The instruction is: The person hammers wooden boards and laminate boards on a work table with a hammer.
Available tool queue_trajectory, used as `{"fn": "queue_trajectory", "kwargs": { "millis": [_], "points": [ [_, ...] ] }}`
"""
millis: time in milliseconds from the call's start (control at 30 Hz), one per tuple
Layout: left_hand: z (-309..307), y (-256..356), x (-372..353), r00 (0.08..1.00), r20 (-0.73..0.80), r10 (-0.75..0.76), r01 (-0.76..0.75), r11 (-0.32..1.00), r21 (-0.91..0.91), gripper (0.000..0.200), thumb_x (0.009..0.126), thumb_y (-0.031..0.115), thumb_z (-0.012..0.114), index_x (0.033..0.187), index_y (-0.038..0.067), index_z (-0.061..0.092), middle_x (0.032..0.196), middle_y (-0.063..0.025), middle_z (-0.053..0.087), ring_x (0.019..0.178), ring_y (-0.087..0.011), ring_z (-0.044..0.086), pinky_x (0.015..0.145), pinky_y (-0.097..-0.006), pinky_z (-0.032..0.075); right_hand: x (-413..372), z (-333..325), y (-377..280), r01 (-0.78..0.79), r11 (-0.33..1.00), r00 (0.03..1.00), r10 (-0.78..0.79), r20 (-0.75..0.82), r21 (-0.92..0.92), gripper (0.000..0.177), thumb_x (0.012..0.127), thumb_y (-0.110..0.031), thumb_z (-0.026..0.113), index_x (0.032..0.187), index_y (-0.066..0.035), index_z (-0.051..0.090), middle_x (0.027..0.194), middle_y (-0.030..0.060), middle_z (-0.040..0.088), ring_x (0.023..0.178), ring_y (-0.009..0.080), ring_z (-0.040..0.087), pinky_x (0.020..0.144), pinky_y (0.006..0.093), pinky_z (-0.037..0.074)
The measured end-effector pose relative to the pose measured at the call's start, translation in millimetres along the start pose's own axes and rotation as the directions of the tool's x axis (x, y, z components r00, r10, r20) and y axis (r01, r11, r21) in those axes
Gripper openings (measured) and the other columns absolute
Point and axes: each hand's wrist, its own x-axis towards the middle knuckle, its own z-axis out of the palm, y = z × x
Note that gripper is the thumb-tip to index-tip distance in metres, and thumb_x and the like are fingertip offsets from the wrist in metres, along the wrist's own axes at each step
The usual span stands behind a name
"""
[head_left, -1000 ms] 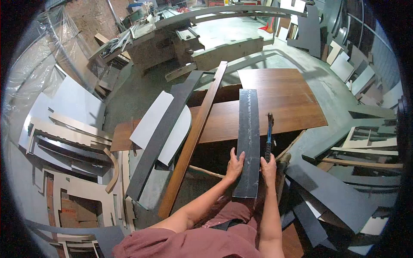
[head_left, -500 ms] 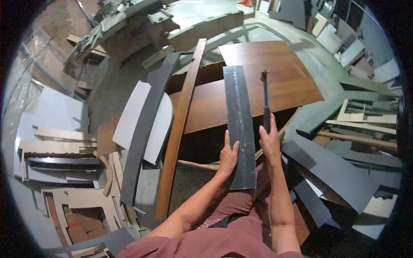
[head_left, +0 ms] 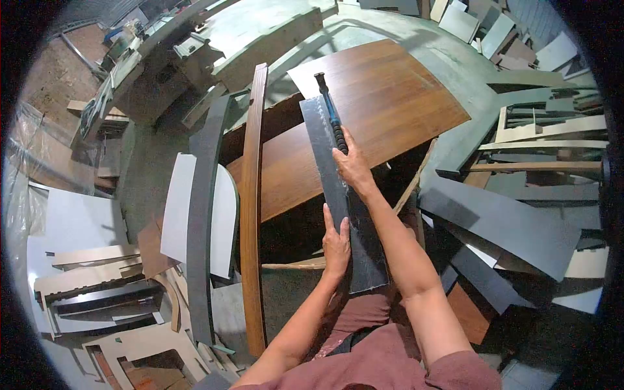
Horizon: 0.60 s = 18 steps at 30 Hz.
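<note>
A long dark grey board [head_left: 370,253] with a rough whitish streak down its length stands tilted in front of me, its lower end near my lap. My left hand [head_left: 336,249] grips its left edge, fingers pointing up along the side and thumb against the face. In my right hand [head_left: 355,168] is a hammer [head_left: 333,117] with a blue shaft and black ribbed handle, its head pointing away from me. The hammer overlaps the board's upper part in this view. Beyond lies a wide brown wood-grain panel [head_left: 390,91].
To the left, a narrow brown plank [head_left: 252,214], a dark grey strip [head_left: 207,227] and a white panel [head_left: 178,208] lie lengthwise. Offcuts [head_left: 97,273] are heaped at far left. Grey panels [head_left: 500,221] and pale strips [head_left: 552,130] crowd the right side.
My right hand has brought the hammer leftward and up, from beside the board to over its upper part. The board leans more to the left at its top. The camera view has shifted.
</note>
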Motion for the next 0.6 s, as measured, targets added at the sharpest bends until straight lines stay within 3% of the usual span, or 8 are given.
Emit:
{"fn": "queue_trajectory", "kwargs": {
  "millis": [67, 133, 233, 333, 367, 433, 533, 600],
  "points": [
    [-3.0, 6.2, 0.3, 0.999, 0.016, -0.044, 0.044, 0.999, -0.001, 0.062, 0.093, 0.034, 0.047, 0.143, 0.012, 0.017, 0.107, -0.0286, 0.058, 0.092, -0.0386, 0.061, 0.077, -0.0407, 0.047, 4.9, 5.6, 12.9, 0.0, 1.0, 1.0, 0.0, -0.02, -0.009, 0.064, 0.081, -0.023, 0.055, 0.139, -0.009, 0.03, 0.11, 0.0273, 0.057, 0.099, 0.0389, 0.058, 0.087, 0.0414, 0.044],
    [-2.8, 5.3, -1.1, 0.996, 0.038, -0.085, 0.085, 0.996, -0.002, 0.062, 0.093, 0.034, 0.047, 0.143, 0.012, 0.016, 0.107, -0.0285, 0.057, 0.091, -0.038, 0.061, 0.077, -0.0404, 0.047, 10.6, 9.5, 27.9, 0.089, 0.994, 0.993, -0.094, -0.077, -0.06, 0.061, 0.083, -0.014, 0.055, 0.138, -0.006, 0.031, 0.088, 0.0131, 0.058, 0.06, 0.0165, 0.055, 0.056, 0.0302, 0.047],
    [1.7, -4.4, 1.8, 0.997, 0.031, -0.076, 0.077, 0.997, -0.021, 0.062, 0.093, 0.033, 0.047, 0.143, 0.013, 0.016, 0.104, -0.0272, 0.059, 0.089, -0.0367, 0.062, 0.077, -0.0403, 0.047, 12.6, 8.2, 30.3, -0.022, 1.0, 0.999, 0.022, -0.025, 0.014, 0.06, 0.083, -0.015, 0.055, 0.138, -0.006, 0.032, 0.079, 0.0096, 0.056, 0.053, 0.0141, 0.051, 0.049, 0.0292, 0.044],
    [2.6, -7.6, 1.4, 0.997, -0.048, 0.06, -0.059, 0.998, 0.006, 0.062, 0.094, 0.032, 0.047, 0.144, 0.013, 0.016, 0.098, -0.0263, 0.061, 0.084, -0.0356, 0.063, 0.073, -0.0404, 0.047, 7.2, 9.4, 20.1, 0.023, 1.0, 0.998, -0.022, -0.054, 0.018, 0.058, 0.084, -0.015, 0.054, 0.137, -0.007, 0.033, 0.075, 0.007, 0.055, 0.053, 0.0127, 0.049, 0.048, 0.0282, 0.043],
    [0.3, -3.1, 0.7, 1.0, -0.008, 0.009, -0.008, 1.0, 0.015, 0.062, 0.094, 0.031, 0.047, 0.143, 0.011, 0.015, 0.1, -0.0281, 0.06, 0.087, -0.0384, 0.062, 0.074, -0.041, 0.048, 6.5, 9.1, 13.6, 0.026, 0.999, 0.998, -0.025, -0.052, 0.02, 0.058, 0.084, -0.015, 0.054, 0.137, -0.007, 0.033, 0.075, 0.007, 0.055, 0.053, 0.0127, 0.049, 0.048, 0.0282, 0.043],
    [-1.1, 0.0, 0.6, 0.999, 0.03, -0.041, 0.04, 0.999, 0.028, 0.062, 0.094, 0.03, 0.046, 0.143, 0.008, 0.015, 0.102, -0.0299, 0.059, 0.089, -0.0412, 0.061, 0.074, -0.0416, 0.048, 5.6, 9.9, 2.6, -0.023, 1.0, 0.999, 0.023, 0.047, -0.001, 0.063, 0.082, -0.019, 0.055, 0.139, -0.009, 0.03, 0.105, 0.0244, 0.06, 0.095, 0.0347, 0.06, 0.084, 0.0404, 0.045],
    [0.3, -3.9, 0.6, 0.999, 0.019, -0.035, 0.034, 0.999, 0.019, 0.062, 0.094, 0.029, 0.047, 0.143, 0.009, 0.015, 0.098, -0.0297, 0.059, 0.086, -0.0422, 0.061, 0.071, -0.0426, 0.048, 10.4, 22.3, 6.9, -0.083, 0.996, 0.991, 0.086, 0.105, -0.032, 0.063, 0.082, -0.022, 0.055, 0.139, -0.009, 0.031, 0.105, 0.0239, 0.06, 0.096, 0.0337, 0.06, 0.084, 0.0399, 0.045],
    [0.5, -5.8, 0.3, 0.996, 0.038, -0.08, 0.078, 0.996, 0.045, 0.062, 0.094, 0.031, 0.047, 0.144, 0.013, 0.015, 0.097, -0.0259, 0.061, 0.083, -0.0373, 0.063, 0.07, -0.0409, 0.047, 8.6, 27.9, 8.0, -0.062, 0.997, 0.992, 0.058, 0.116, 0.035, 0.063, 0.081, -0.024, 0.055, 0.138, -0.009, 0.032, 0.105, 0.0238, 0.06, 0.095, 0.0335, 0.06, 0.083, 0.0392, 0.046]
  ]
}}
